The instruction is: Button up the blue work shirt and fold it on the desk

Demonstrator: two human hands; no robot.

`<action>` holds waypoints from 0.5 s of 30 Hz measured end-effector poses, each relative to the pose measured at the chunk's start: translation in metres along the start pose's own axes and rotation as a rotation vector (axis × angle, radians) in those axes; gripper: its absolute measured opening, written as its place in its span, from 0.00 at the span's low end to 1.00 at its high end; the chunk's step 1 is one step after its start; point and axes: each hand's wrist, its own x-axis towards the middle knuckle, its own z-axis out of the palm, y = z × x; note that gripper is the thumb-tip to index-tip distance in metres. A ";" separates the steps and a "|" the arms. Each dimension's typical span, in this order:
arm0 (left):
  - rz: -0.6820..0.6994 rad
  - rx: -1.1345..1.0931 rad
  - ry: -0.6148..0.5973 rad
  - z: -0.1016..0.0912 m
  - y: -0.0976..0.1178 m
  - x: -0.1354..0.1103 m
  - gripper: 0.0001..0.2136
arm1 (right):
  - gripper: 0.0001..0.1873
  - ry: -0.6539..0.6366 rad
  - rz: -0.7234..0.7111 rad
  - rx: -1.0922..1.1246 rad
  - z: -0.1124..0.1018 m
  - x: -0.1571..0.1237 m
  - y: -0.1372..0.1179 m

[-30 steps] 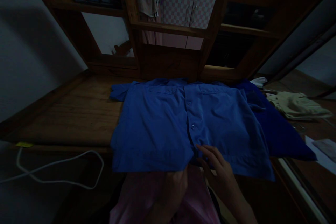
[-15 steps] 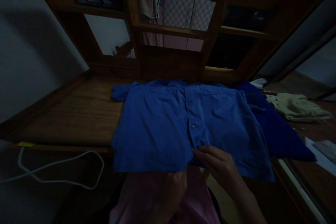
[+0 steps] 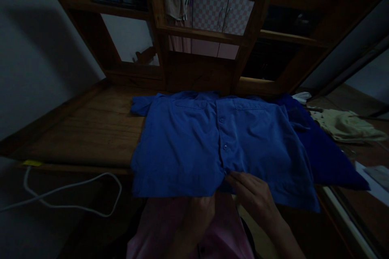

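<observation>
A blue short-sleeved shirt [image 3: 182,141] lies front side up across the wooden desk, its hem hanging over the near edge towards me. Two buttons show on the placket [image 3: 224,141]. My right hand [image 3: 253,190] pinches the placket edge near the hem, with thumb and fingers pressed together. Below the hem, my left hand [image 3: 202,210] reaches up under the shirt; its fingers are hidden by the cloth.
A darker blue cloth [image 3: 334,162] lies under the shirt's right side. Bare desk top [image 3: 100,129] shows at the left. A white cable [image 3: 75,206] loops below the desk edge. Behind stands a wooden shelf frame with a mirror [image 3: 209,12]. Beige clothing [image 3: 346,125] lies far right.
My right hand stays at the placket, its fingers slightly more curled over the edge. The left hand remains under the hem. The view has shifted slightly.
</observation>
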 end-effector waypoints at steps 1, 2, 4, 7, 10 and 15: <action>0.024 0.042 -0.001 0.002 0.000 -0.002 0.13 | 0.14 0.010 0.019 0.009 0.003 -0.001 -0.001; 0.047 0.082 0.003 0.003 0.000 -0.003 0.14 | 0.14 0.020 0.040 0.011 0.006 -0.003 -0.001; 0.082 0.093 0.029 0.005 0.001 -0.005 0.15 | 0.14 0.021 0.092 0.003 0.012 -0.005 -0.003; -0.053 -0.132 0.021 0.000 0.006 -0.002 0.14 | 0.13 0.031 0.160 -0.018 0.021 -0.008 -0.005; -0.309 -0.340 -0.016 -0.007 0.013 0.005 0.13 | 0.11 0.074 0.191 -0.011 0.028 -0.012 -0.005; -0.444 -0.454 -0.005 -0.006 0.016 0.004 0.15 | 0.09 0.162 0.255 0.026 0.026 -0.012 -0.010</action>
